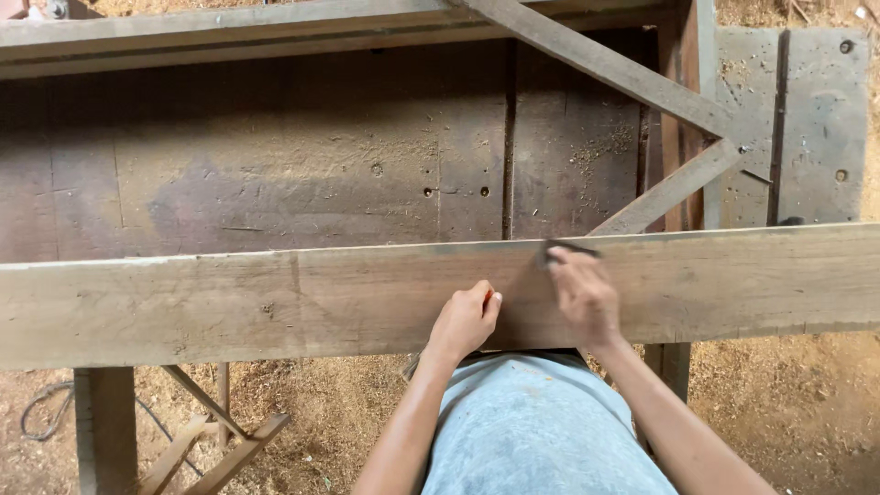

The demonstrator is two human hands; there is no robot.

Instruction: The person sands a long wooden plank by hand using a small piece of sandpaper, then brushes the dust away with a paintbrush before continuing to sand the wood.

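A long pale wooden plank (229,302) lies across the view from left to right. My left hand (463,323) rests on its near half, fingers curled around a small orange-red pencil-like object (488,295). Just to the right, my right hand (582,295) is blurred and pinches a thin dark flat tool (573,247) against the plank's far edge. What kind of tool it is cannot be made out. Both forearms come up from the bottom, over my grey shirt.
Beyond the plank is a dark, worn wooden bench top (275,165) with holes and sawdust. Diagonal wooden braces (669,188) cross at the upper right. Below are a wooden leg (105,431), crossed slats (211,449), a loose cable (41,412) and a sawdust-covered floor (788,403).
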